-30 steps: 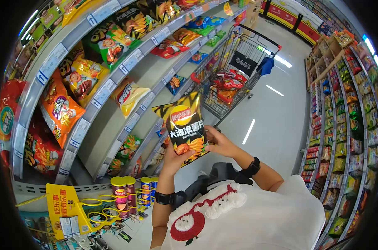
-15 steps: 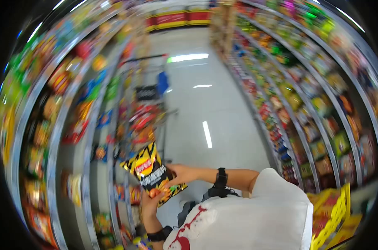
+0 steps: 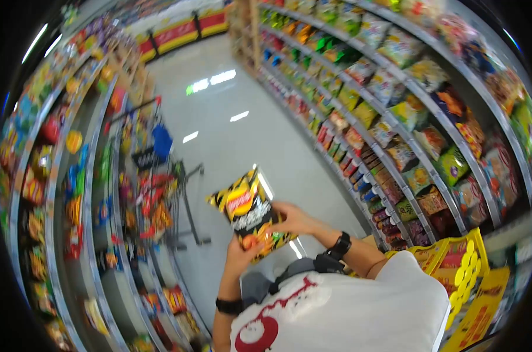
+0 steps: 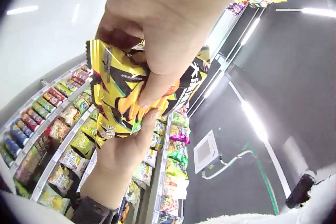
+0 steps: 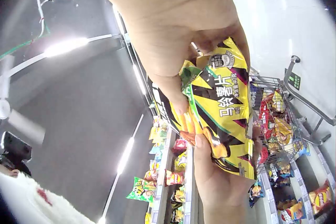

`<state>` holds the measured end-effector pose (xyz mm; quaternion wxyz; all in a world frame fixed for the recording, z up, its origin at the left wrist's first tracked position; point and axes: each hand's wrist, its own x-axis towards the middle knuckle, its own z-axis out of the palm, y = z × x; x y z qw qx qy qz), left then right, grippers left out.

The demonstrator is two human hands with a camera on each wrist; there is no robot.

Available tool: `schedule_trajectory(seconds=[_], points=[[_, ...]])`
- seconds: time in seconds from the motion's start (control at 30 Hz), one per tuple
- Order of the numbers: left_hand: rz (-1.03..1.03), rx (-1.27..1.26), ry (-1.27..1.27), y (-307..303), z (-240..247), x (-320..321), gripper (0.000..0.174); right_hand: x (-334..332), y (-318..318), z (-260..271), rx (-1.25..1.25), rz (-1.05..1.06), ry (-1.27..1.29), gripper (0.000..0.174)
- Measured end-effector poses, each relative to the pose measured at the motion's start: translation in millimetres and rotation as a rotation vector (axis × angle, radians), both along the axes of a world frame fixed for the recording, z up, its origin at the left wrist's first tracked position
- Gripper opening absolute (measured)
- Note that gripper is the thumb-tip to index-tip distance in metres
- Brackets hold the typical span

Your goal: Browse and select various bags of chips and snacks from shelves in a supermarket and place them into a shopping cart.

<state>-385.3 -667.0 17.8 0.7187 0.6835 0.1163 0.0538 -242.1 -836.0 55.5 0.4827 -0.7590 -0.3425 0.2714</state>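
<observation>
A black and yellow chip bag (image 3: pixel 248 214) is held upright between both hands in front of the body in the head view. My left hand (image 3: pixel 242 255) grips its lower left side, thumb on the front. Gripping the right side is my right hand (image 3: pixel 294 220), its thumb also on the front. In the left wrist view the left hand (image 4: pixel 157 35) covers the upper part of the bag (image 4: pixel 121 92). The right wrist view shows the right hand (image 5: pixel 184 29) over the bag (image 5: pixel 220 108), the other hand's thumb near the bottom.
A shopping cart (image 3: pixel 154 170) holding red and orange bags stands left of the hands, beside the left shelves (image 3: pixel 90 234). Stocked snack shelves (image 3: pixel 383 135) run along the right. A yellow rack (image 3: pixel 477 305) with canisters is at the lower right. Shiny floor (image 3: pixel 219 135) lies between.
The head view has swung round, so the cart now appears at the left and the right shelves look larger. Both hands still grip the bag.
</observation>
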Motion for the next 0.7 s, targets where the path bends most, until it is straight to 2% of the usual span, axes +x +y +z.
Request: schedule_trajectory(seconds=[0.07, 0.17, 0.3, 0.53, 0.7], points=[[0.002, -0.053, -0.033, 11.4, -6.4, 2.8, 0.055, -3.1, 9.2, 0.7, 0.221, 0.0, 0.278, 0.048], [0.006, -0.155, -0.041, 30.9, 20.9, 5.8, 0.052, -0.8, 37.1, 0.4, 0.32, 0.043, 0.446, 0.043], [0.128, -0.233, -0.052, 72.2, 13.5, 7.7, 0.042, 17.3, 89.3, -17.0, 0.341, 0.116, 0.613, 0.046], [0.315, -0.179, -0.102, 197.3, 3.3, 8.1, 0.038, 44.6, 241.0, -16.0, 0.172, 0.275, 0.597, 0.039], [0.57, -0.251, -0.168, 289.5, 13.5, 13.9, 0.04, 52.3, 366.2, 5.4, 0.153, 0.401, 0.639, 0.054]])
